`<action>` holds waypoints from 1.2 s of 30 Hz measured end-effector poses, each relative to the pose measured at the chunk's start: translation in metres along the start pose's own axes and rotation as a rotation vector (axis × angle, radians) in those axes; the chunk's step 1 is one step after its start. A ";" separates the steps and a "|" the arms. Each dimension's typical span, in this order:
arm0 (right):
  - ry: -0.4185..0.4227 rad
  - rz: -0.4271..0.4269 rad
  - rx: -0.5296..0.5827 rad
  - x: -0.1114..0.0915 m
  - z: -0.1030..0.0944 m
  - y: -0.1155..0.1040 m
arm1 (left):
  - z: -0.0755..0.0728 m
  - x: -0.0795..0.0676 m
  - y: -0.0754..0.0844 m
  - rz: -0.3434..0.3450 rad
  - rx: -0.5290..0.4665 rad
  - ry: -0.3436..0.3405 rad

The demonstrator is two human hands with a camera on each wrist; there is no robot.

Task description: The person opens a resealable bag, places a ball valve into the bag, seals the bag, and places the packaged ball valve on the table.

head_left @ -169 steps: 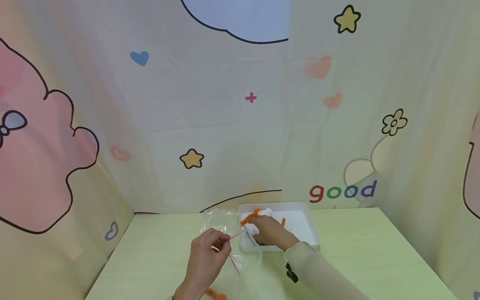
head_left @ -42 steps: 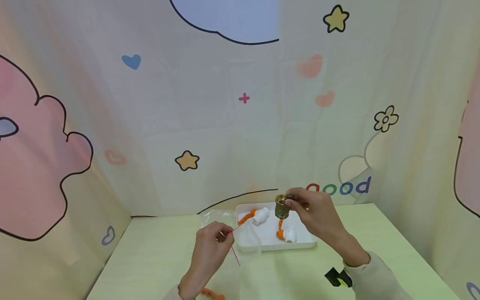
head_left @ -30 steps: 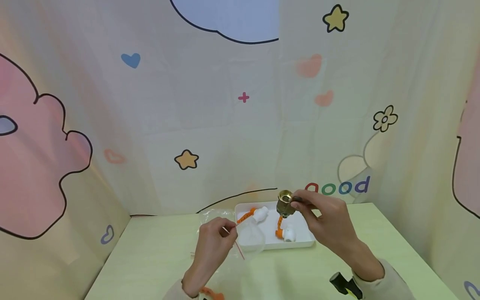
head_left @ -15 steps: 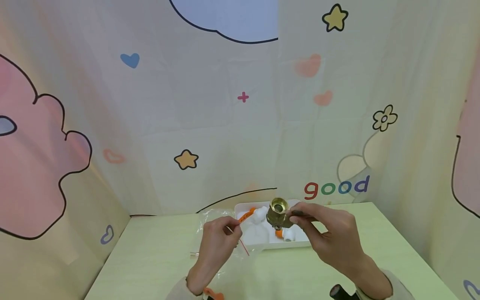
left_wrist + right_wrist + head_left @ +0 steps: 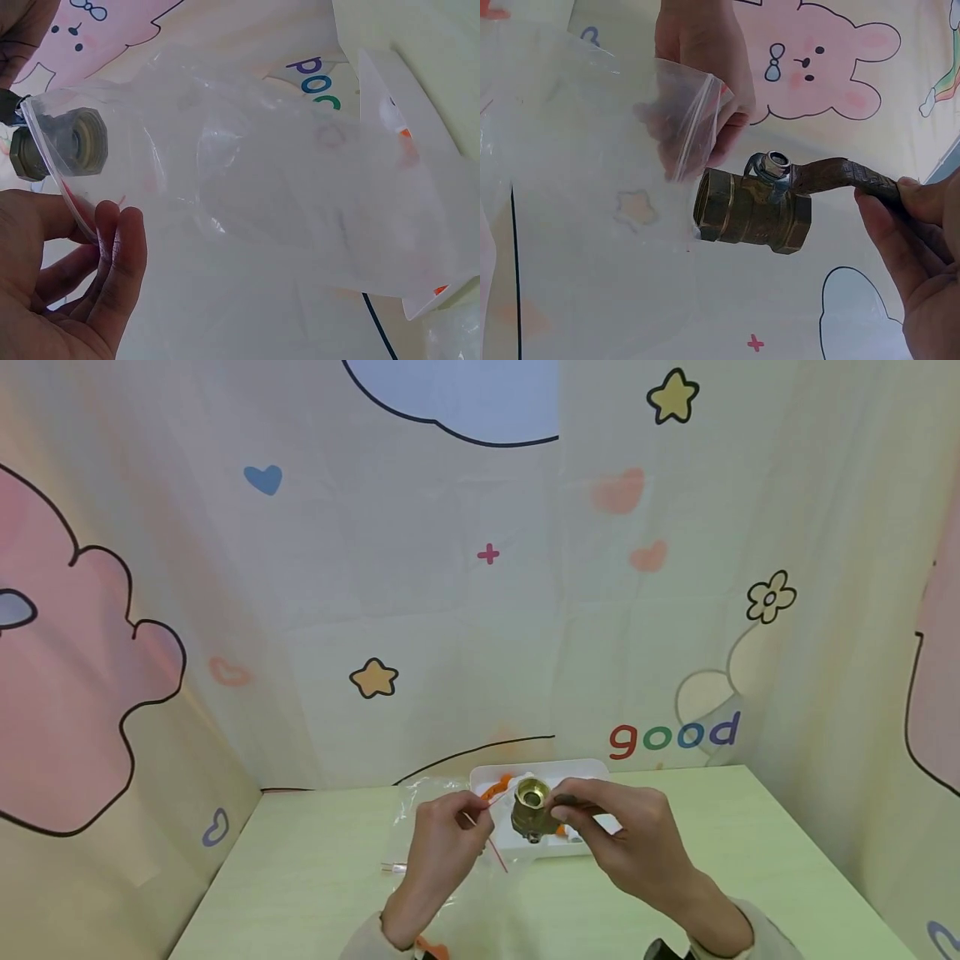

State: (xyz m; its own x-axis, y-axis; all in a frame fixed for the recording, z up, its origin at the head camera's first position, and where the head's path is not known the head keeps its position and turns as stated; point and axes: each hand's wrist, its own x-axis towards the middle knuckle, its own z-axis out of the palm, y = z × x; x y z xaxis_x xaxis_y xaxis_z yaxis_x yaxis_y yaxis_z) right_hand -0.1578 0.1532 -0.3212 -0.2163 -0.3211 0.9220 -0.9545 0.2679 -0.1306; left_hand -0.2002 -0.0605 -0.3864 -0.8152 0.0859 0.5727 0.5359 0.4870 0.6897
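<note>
My left hand (image 5: 446,839) pinches a clear zip-lock bag (image 5: 262,165) at its red-lined mouth, between thumb and fingers. The bag's film hangs down in front of the tray. A brass ball valve (image 5: 754,210) is held up by my right hand (image 5: 633,835), which pinches the dark lever (image 5: 847,172) between thumb and fingertips. The valve's open threaded end points up towards the head camera. In the left wrist view, part of the valve body shows through the film at the bag's mouth, and the rest stands outside. Whether valve and bag touch, I cannot tell.
Behind the hands, a white tray (image 5: 551,768) contains white fittings with orange handles (image 5: 495,788), partly hidden. Clear plastic film (image 5: 427,790) lies on the table left of the tray. Another orange handle (image 5: 435,950) shows near the front edge, beside the left sleeve.
My right hand has lifted the ball valve out of the tray, tipped its end upward and brought it left to the bag. My left hand has shifted slightly right, still gripping the bag.
</note>
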 end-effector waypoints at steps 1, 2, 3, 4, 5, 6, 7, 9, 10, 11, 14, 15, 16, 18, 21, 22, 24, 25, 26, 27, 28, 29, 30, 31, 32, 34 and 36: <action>-0.007 0.012 0.003 -0.001 0.001 0.000 | 0.000 0.000 0.001 0.000 -0.002 -0.001; -0.015 0.024 0.006 -0.002 0.002 0.001 | 0.001 0.000 0.002 0.001 -0.001 -0.001; -0.023 0.032 0.007 -0.002 0.003 0.001 | 0.001 0.000 0.003 0.002 -0.002 -0.001; -0.030 0.042 0.009 -0.003 0.004 0.002 | 0.001 0.000 0.004 0.004 -0.001 -0.002; -0.037 0.048 0.009 -0.004 0.006 0.003 | 0.002 -0.001 0.005 0.006 -0.001 -0.001; -0.043 0.051 0.011 -0.005 0.007 0.003 | 0.002 -0.001 0.006 0.008 -0.002 -0.001; -0.049 0.057 0.010 -0.006 0.008 0.004 | 0.002 -0.001 0.007 0.009 -0.004 -0.001; -0.059 0.065 0.009 -0.008 0.010 0.006 | 0.002 -0.001 0.009 0.007 -0.008 -0.003; -0.065 0.072 0.009 -0.009 0.011 0.007 | 0.003 -0.002 0.010 0.005 -0.009 -0.004; -0.070 0.079 0.005 -0.010 0.012 0.007 | 0.003 -0.002 0.011 0.004 -0.010 -0.005; -0.089 0.105 -0.005 -0.013 0.016 0.009 | 0.003 -0.003 0.013 0.006 -0.012 -0.004; -0.096 0.114 -0.008 -0.014 0.017 0.010 | 0.004 -0.003 0.013 0.005 -0.011 -0.004; -0.104 0.124 -0.013 -0.016 0.019 0.010 | 0.004 -0.003 0.013 0.007 -0.013 -0.003; -0.118 0.137 -0.012 -0.018 0.021 0.011 | 0.004 -0.003 0.014 0.010 -0.012 -0.003; -0.137 0.153 -0.017 -0.021 0.026 0.013 | 0.005 -0.003 0.014 0.010 -0.009 -0.004; -0.142 0.155 -0.018 -0.022 0.027 0.014 | 0.005 -0.004 0.014 0.013 -0.011 -0.004; -0.152 0.162 -0.021 -0.024 0.030 0.015 | 0.005 -0.004 0.015 0.014 -0.015 -0.007; -0.158 0.173 -0.020 -0.024 0.031 0.015 | 0.005 -0.004 0.015 0.014 -0.020 -0.010; -0.164 0.185 -0.016 -0.025 0.032 0.016 | 0.005 -0.004 0.015 0.015 -0.025 -0.013; -0.171 0.195 -0.012 -0.026 0.033 0.016 | 0.005 -0.004 0.015 0.017 -0.028 -0.016; -0.176 0.198 -0.012 -0.027 0.034 0.017 | 0.005 -0.005 0.015 0.019 -0.034 -0.019; -0.182 0.206 -0.010 -0.028 0.035 0.018 | 0.005 -0.005 0.015 0.019 -0.035 -0.021; -0.187 0.212 -0.009 -0.029 0.036 0.018 | 0.005 -0.005 0.016 0.019 -0.037 -0.022; -0.192 0.216 -0.006 -0.030 0.038 0.019 | 0.005 -0.005 0.016 0.018 -0.035 -0.021; -0.196 0.215 -0.008 -0.031 0.039 0.019 | 0.005 -0.005 0.016 0.015 -0.034 -0.021; -0.207 0.214 -0.011 -0.032 0.041 0.021 | 0.005 -0.005 0.017 0.006 -0.034 -0.022; -0.228 0.231 -0.019 -0.034 0.042 0.021 | 0.005 -0.005 0.019 -0.006 -0.038 -0.024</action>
State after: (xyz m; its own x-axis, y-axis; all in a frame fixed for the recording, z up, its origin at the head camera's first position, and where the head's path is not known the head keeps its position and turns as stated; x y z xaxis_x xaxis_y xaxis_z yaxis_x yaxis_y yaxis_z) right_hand -0.1796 0.1316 -0.3706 -0.4690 -0.4446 0.7631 -0.8714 0.3735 -0.3180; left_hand -0.1869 -0.0478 -0.3785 -0.8232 0.1042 0.5581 0.5385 0.4546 0.7094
